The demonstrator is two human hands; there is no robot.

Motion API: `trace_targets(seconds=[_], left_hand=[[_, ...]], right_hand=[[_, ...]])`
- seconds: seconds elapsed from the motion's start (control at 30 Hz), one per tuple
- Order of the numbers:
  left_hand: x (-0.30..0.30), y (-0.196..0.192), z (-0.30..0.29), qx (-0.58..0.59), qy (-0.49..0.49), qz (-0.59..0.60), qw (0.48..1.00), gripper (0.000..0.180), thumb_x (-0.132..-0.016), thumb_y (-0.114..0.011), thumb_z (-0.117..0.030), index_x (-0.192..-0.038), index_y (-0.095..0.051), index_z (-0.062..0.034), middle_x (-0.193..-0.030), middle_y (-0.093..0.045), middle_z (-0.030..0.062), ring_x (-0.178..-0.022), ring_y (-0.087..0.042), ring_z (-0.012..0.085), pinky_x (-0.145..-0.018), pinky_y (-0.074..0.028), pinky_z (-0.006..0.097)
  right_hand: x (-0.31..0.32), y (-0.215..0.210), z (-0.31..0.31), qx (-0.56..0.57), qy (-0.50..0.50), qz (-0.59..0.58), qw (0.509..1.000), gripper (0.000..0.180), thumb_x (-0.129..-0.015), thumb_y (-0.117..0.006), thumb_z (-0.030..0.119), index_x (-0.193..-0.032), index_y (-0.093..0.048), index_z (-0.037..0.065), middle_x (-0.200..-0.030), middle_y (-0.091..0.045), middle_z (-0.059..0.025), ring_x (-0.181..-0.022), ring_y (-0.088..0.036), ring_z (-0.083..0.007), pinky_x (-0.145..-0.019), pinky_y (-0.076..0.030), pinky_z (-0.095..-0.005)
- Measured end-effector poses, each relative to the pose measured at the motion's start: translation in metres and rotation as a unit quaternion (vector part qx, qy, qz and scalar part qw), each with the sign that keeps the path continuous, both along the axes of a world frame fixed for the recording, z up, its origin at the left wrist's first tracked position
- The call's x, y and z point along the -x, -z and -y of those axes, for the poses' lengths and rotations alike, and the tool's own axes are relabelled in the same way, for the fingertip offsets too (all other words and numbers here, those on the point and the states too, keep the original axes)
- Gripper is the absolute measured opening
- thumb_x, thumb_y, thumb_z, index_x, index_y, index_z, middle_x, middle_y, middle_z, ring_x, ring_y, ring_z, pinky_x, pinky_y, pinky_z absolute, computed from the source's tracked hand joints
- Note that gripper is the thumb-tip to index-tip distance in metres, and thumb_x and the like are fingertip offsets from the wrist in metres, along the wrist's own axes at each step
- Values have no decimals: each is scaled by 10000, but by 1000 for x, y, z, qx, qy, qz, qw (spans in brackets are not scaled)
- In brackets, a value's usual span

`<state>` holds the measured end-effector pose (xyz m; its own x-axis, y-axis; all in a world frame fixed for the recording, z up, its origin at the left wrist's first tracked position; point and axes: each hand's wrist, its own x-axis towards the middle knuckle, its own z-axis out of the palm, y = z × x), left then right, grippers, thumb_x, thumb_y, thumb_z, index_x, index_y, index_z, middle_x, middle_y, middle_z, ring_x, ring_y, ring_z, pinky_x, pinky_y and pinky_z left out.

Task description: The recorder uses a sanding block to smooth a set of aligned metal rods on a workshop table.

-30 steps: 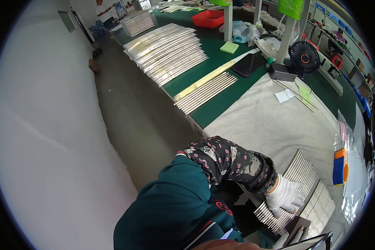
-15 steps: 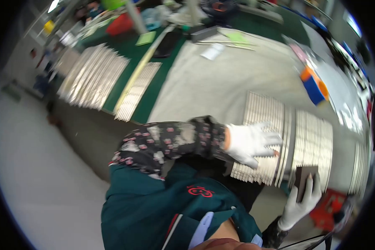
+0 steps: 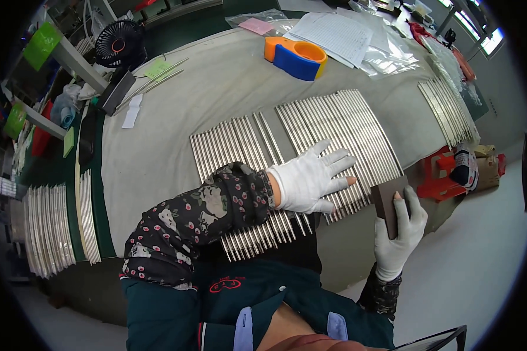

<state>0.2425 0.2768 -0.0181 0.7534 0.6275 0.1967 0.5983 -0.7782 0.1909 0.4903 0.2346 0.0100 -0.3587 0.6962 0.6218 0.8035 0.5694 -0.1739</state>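
Slim silver metal rods lie side by side on a grey cloth, in a left group point(image 3: 228, 146) and a wider right group point(image 3: 345, 123). A pair of loose rods point(image 3: 267, 137) lies in the gap between them. My left hand point(image 3: 307, 182), in a white glove with some bare fingertips, rests flat with fingers spread over the near part of the right group. My right hand point(image 3: 401, 240), gloved likewise, grips a dark brown rectangular block, like a sanding block point(image 3: 385, 207), at the right group's near right corner. Whether the block touches the rods, I cannot tell.
An orange and blue tape dispenser point(image 3: 298, 58) stands beyond the rods, near written paper sheets point(image 3: 331, 35). More rods point(image 3: 448, 111) lie at the table's right edge. Bundled rods point(image 3: 50, 228) lie far left. A red stool point(image 3: 439, 175) stands off the table, right. A black fan point(image 3: 120, 44) is back left.
The view has turned to the right. My left hand has moved from the left group of rods onto the right group. My right hand still holds the block, now at that group's corner.
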Motion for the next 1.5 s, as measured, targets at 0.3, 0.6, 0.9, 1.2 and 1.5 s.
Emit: trace_targets(seconds=[0.3, 0.6, 0.9, 1.2, 1.5], left_hand=[[43, -11, 50, 74, -8, 9, 997, 822, -782, -625, -515, -1405, -327, -70, -1455, -297, 252, -1341, -317, 401, -1093, -214, 569], [72, -2, 95, 97, -35, 38, 994, 847, -803, -558, -559, -1461, -249, -124, -1496, -258, 209, -1361, -301, 374, -1077, -224, 596], [83, -8, 103, 115, -41, 24, 992, 922, -728, -635, -552, -1459, -256, -138, -1480, -299, 195, -1340, -337, 363, -1058, -249, 597], [84, -12, 104, 126, -38, -24, 991, 800, -837, -474, -615, -1448, -281, -136, -1499, -268, 206, -1363, -307, 374, -1078, -213, 605], [81, -15, 106, 126, -23, -35, 991, 776, -874, -369, -637, -1457, -250, -139, -1470, -297, 222, -1335, -342, 388, -1062, -233, 613]], right_hand=[[-22, 19, -117, -22, 53, -14, 998, 437, -730, -697, 96, -1156, -615, 44, -1222, -561, -164, -1021, -538, -331, -895, -431, -400], [-18, 5, -192, 45, 232, 186, 954, 469, -830, -615, 405, -1199, -626, 116, -1331, -489, -169, -1226, -439, -381, -1008, -363, -454], [22, 21, -150, 145, -150, 192, 959, 670, -861, -506, 445, -1369, -411, 19, -1399, -364, -280, -1303, -334, -457, -1089, -266, -500], [86, 16, -90, 147, -336, 209, 907, 813, -789, -574, 546, -1273, -414, -88, -1332, -394, -304, -1280, -355, -459, -1087, -269, -509], [1, 27, -160, 108, -97, 126, 981, 589, -920, -493, 359, -1342, -416, -45, -1338, -412, -319, -1249, -383, -467, -1049, -310, -485]])
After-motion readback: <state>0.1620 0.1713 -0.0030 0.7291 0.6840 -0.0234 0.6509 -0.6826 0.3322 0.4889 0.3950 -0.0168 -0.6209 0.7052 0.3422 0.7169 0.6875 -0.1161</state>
